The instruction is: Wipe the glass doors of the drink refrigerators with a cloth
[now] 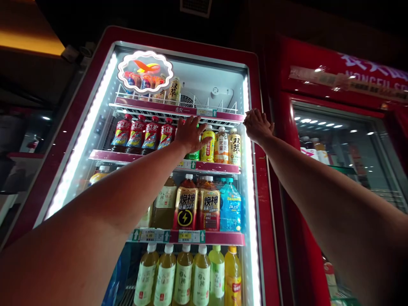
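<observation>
There, green bottle (193,154) just below left hand (190,134), right hand (256,125) alongside.

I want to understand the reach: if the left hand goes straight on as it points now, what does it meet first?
Probably the green-labelled bottle just behind the left hand on the second shelf; whether door glass lies between them is unclear.

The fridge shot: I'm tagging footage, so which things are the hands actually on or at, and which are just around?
In hand:
left hand at the second-shelf bottles
right hand on the lit fridge's right frame

Just around:
energy-drink bottles
blue bottle
bottom-row tea bottles
neighbouring red fridge
</observation>
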`<state>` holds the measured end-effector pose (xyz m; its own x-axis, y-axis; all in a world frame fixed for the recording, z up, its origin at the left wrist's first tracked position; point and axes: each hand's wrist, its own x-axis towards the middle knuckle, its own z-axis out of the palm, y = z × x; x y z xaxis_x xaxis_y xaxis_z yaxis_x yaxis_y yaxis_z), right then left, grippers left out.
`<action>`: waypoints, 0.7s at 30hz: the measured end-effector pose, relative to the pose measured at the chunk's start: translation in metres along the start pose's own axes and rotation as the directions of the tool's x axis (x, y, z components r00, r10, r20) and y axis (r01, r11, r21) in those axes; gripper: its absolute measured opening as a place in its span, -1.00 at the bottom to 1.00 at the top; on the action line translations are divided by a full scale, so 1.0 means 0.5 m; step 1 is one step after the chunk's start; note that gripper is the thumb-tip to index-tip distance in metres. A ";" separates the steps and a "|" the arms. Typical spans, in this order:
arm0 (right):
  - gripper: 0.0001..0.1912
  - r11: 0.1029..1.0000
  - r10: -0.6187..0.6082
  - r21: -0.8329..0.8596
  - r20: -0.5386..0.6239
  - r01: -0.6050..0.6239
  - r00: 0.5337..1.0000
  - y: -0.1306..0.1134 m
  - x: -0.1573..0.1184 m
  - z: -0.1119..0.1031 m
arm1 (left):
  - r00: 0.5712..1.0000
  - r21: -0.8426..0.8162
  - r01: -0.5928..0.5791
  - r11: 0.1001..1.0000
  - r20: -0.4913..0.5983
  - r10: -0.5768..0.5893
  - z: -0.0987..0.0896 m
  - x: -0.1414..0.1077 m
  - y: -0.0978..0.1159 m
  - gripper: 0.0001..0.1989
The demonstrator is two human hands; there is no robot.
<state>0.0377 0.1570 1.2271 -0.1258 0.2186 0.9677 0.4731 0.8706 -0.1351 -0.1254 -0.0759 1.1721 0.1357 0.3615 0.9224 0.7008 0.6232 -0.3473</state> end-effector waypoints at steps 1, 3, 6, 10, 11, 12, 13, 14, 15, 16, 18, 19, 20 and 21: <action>-0.32 1.000 0.007 0.011 0.007 -0.008 1.000 -0.019 0.010 0.003 | 1.000 -0.001 -0.006 1.000 -0.017 0.006 -0.004 0.007 -0.003 -0.37; -0.34 0.995 -0.099 0.019 0.020 0.099 0.995 -0.048 0.022 0.011 | 0.998 -0.012 -0.019 1.000 -0.059 0.019 -0.010 0.022 -0.013 -0.48; -0.34 0.948 -0.318 0.013 0.043 0.318 0.947 -0.050 0.017 0.013 | 0.993 -0.038 -0.046 0.998 -0.114 0.042 -0.011 0.037 -0.029 -0.58; -0.32 0.974 -0.224 -0.009 0.047 0.225 0.973 -0.023 0.006 0.005 | 0.992 -0.058 -0.046 0.997 -0.119 0.039 -0.004 0.035 -0.042 -0.53; -0.31 0.988 -0.155 -0.022 0.041 0.156 0.987 -0.022 0.005 0.006 | 0.993 -0.062 -0.032 0.998 -0.112 0.025 -0.002 0.033 -0.042 -0.50; -0.31 0.994 -0.098 -0.036 0.032 0.099 0.995 -0.024 0.005 0.007 | 0.995 -0.068 -0.014 0.998 -0.101 0.007 0.000 0.032 -0.042 -0.47; -0.32 0.996 -0.070 -0.048 0.024 0.071 0.997 -0.027 0.005 0.011 | 0.996 -0.072 0.007 0.997 -0.084 -0.013 0.001 0.032 -0.042 -0.44; -0.32 0.995 -0.076 -0.058 0.018 0.077 0.997 -0.030 0.003 0.014 | 0.998 -0.074 0.025 0.997 -0.064 -0.030 0.003 0.033 -0.042 -0.41; -0.33 0.992 -0.110 -0.063 0.015 0.111 0.994 -0.031 0.000 0.018 | 0.998 -0.074 0.037 0.997 -0.040 -0.040 0.005 0.036 -0.043 -0.40; -0.34 0.984 -0.163 -0.065 0.016 0.163 0.987 -0.028 -0.005 0.021 | 0.999 -0.071 0.045 0.996 -0.014 -0.046 0.007 0.040 -0.044 -0.39; -0.34 0.956 -0.284 -0.064 0.034 0.286 0.958 -0.016 -0.014 0.025 | 0.998 -0.059 0.057 0.997 0.037 -0.055 0.012 0.048 -0.047 -0.37; -0.34 0.940 -0.333 -0.064 0.044 0.335 0.942 -0.008 -0.018 0.026 | 0.997 -0.051 0.059 0.997 0.056 -0.056 0.014 0.052 -0.048 -0.35; -0.34 0.929 -0.363 -0.063 0.046 0.366 0.931 -0.002 -0.019 0.026 | 0.996 -0.045 0.059 0.997 0.071 -0.055 0.016 0.055 -0.050 -0.33; -0.34 0.925 -0.372 -0.061 0.038 0.374 0.927 -0.001 -0.019 0.027 | 0.995 -0.039 0.058 0.998 0.083 -0.054 0.017 0.058 -0.052 -0.30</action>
<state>0.0268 0.1605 1.2152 -0.3258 -0.1050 0.9396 0.4438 0.8605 0.2500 -0.1455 -0.0758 1.2063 0.0389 0.3835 0.9227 0.7341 0.6155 -0.2868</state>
